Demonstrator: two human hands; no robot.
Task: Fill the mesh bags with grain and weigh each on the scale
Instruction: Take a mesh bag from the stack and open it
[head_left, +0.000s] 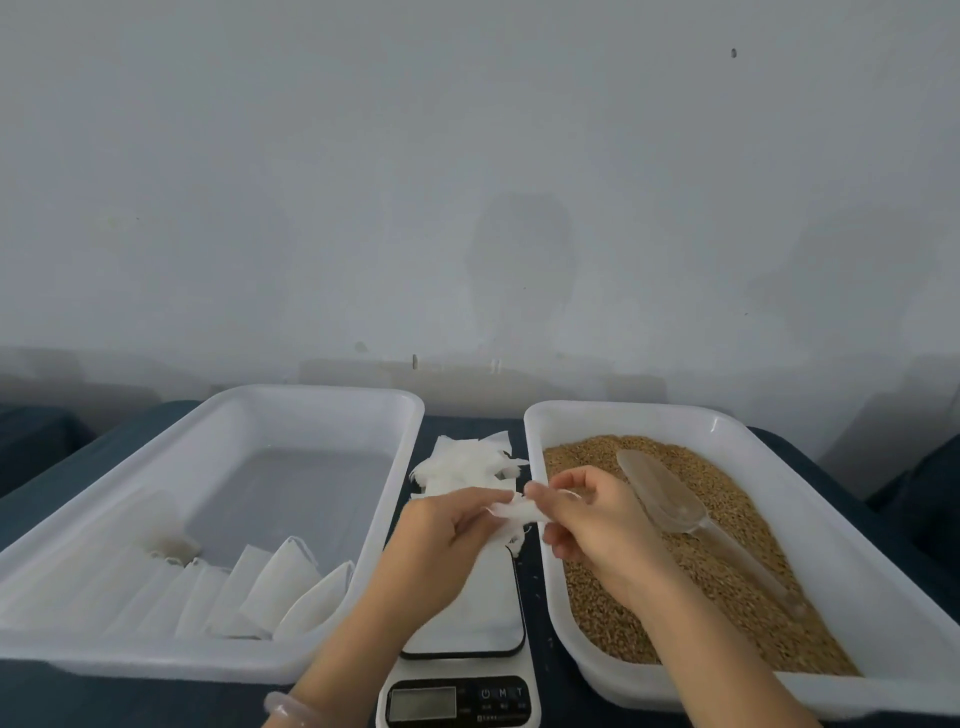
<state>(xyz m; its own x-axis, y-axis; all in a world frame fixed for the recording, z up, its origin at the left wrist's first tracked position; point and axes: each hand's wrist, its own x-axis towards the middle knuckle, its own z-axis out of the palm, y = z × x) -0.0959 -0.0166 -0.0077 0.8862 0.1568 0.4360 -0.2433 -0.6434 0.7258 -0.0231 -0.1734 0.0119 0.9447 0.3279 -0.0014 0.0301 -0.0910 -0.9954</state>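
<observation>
Both hands hold one empty white mesh bag (514, 514) above the white scale (467, 613). My left hand (441, 525) pinches its left side and my right hand (587, 514) pinches its right end. A heap of empty mesh bags (467, 462) lies behind the scale. To the right, a white tray (810, 499) holds brown grain (727, 571), with a clear plastic scoop (670, 499) lying on it. The left white tray (208, 415) holds several filled white bags (275, 587) leaning in a row along its near side.
The scale's display (422, 704) and buttons sit at the bottom centre. The trays stand on a dark blue table (78, 457); a grey wall rises just behind. A pale bracelet (283, 706) circles my left wrist.
</observation>
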